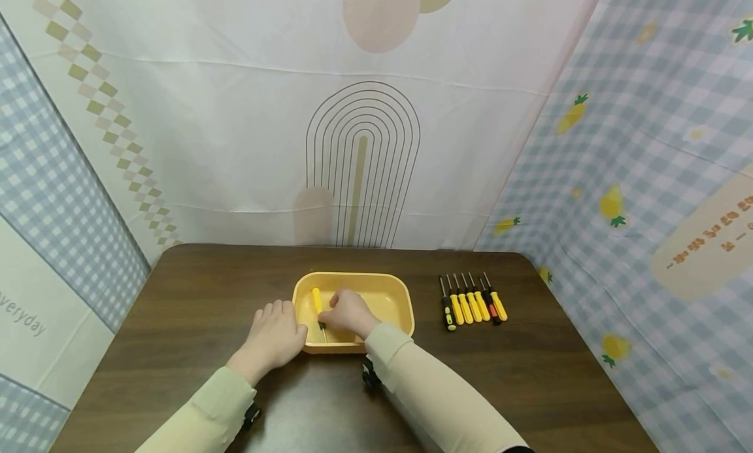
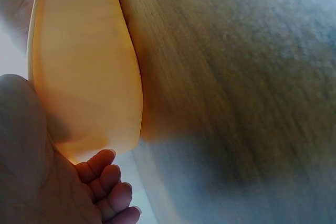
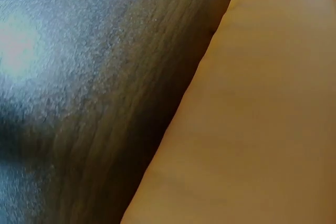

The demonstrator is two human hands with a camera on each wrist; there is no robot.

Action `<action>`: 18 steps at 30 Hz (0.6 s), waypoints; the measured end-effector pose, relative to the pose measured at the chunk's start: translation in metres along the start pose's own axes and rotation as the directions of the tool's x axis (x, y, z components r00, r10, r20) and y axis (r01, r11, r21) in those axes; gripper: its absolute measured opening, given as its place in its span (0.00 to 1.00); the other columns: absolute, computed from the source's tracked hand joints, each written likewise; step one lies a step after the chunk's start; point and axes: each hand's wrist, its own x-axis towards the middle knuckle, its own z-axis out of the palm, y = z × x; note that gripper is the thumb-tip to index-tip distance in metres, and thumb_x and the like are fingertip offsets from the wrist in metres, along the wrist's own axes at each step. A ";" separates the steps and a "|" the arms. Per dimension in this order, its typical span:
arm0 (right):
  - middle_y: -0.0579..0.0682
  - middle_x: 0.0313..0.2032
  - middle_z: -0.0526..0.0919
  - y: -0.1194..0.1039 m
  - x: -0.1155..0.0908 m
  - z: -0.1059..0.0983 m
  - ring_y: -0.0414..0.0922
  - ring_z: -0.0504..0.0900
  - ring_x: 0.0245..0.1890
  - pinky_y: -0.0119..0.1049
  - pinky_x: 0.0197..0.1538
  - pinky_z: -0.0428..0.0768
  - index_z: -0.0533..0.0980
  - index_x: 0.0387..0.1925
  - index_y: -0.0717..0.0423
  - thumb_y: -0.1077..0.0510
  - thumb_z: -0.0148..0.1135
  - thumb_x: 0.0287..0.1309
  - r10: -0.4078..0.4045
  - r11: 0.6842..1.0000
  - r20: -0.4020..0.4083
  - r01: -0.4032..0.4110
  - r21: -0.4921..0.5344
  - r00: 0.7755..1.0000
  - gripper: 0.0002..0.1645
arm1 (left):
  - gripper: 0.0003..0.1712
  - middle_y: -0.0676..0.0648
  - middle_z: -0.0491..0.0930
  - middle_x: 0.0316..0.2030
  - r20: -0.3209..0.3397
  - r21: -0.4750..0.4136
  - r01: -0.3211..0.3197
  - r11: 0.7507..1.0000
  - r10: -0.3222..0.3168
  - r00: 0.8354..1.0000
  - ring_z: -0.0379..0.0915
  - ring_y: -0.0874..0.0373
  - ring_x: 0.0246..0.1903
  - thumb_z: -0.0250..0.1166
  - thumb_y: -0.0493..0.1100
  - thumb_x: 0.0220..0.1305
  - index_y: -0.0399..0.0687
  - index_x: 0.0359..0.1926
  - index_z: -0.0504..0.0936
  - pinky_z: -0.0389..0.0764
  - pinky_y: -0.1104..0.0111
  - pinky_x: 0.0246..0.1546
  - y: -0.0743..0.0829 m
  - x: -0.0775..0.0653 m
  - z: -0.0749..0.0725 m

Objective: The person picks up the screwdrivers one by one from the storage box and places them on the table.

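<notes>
A yellow-handled screwdriver (image 1: 317, 301) lies in the left part of a yellow tray (image 1: 385, 282), its shaft pointing to the near side. Reaching in from the right, my right hand (image 1: 351, 312) pinches it low on the handle, near the black collar; the fingertips partly hide it. At the tray's left end, my left hand (image 1: 273, 332) holds the wall, thumb at the rim and fingers along the outside. The left wrist view shows these fingers (image 2: 107, 184) bent beside the tray wall (image 2: 86, 61). In the right wrist view only the tray's outer wall (image 3: 252, 108) and the table appear, no hand.
Several screwdrivers (image 1: 472, 302) lie side by side right of the tray, shafts pointing away, most with yellow handles. Beneath everything is a dark wooden table (image 1: 235, 276). Printed cloth (image 1: 247, 146) hangs behind it, with checked cloth on both sides.
</notes>
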 end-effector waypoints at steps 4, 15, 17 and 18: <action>0.48 0.31 0.76 0.004 0.001 -0.003 0.44 0.74 0.28 0.35 0.31 0.73 0.75 0.38 0.59 0.50 0.73 0.49 0.019 1.000 0.010 -0.019 0.019 1.000 0.21 | 0.18 0.42 0.67 0.31 0.001 -0.001 0.001 1.000 -0.001 1.000 0.64 0.45 0.35 0.53 0.49 0.61 0.35 0.37 0.70 0.63 0.53 0.39 0.001 0.000 -0.001; 0.47 0.22 0.72 0.018 0.001 -0.010 0.41 0.68 0.20 0.32 0.22 0.68 0.72 0.26 0.56 0.58 0.71 0.48 0.012 0.998 0.011 -0.012 0.054 1.000 0.13 | 0.17 0.42 0.67 0.32 -0.010 -0.008 0.003 1.000 -0.003 1.000 0.65 0.44 0.36 0.53 0.47 0.61 0.35 0.36 0.70 0.64 0.52 0.40 0.000 0.000 -0.001; 0.46 0.19 0.69 0.020 0.002 -0.011 0.40 0.65 0.17 0.32 0.20 0.65 0.70 0.21 0.55 0.61 0.69 0.48 0.013 0.998 0.014 -0.013 0.055 1.000 0.14 | 0.17 0.42 0.67 0.32 -0.010 -0.007 0.001 1.000 -0.002 1.000 0.65 0.44 0.36 0.53 0.47 0.61 0.35 0.36 0.70 0.64 0.52 0.40 0.000 0.000 -0.001; 0.46 0.18 0.68 0.021 0.002 -0.012 0.40 0.64 0.16 0.32 0.19 0.64 0.69 0.20 0.54 0.61 0.68 0.48 0.013 0.998 0.015 -0.014 0.053 1.000 0.14 | 0.17 0.42 0.67 0.32 -0.009 -0.007 0.001 1.000 -0.001 1.000 0.65 0.44 0.36 0.53 0.48 0.61 0.35 0.36 0.70 0.64 0.52 0.40 0.000 0.000 -0.001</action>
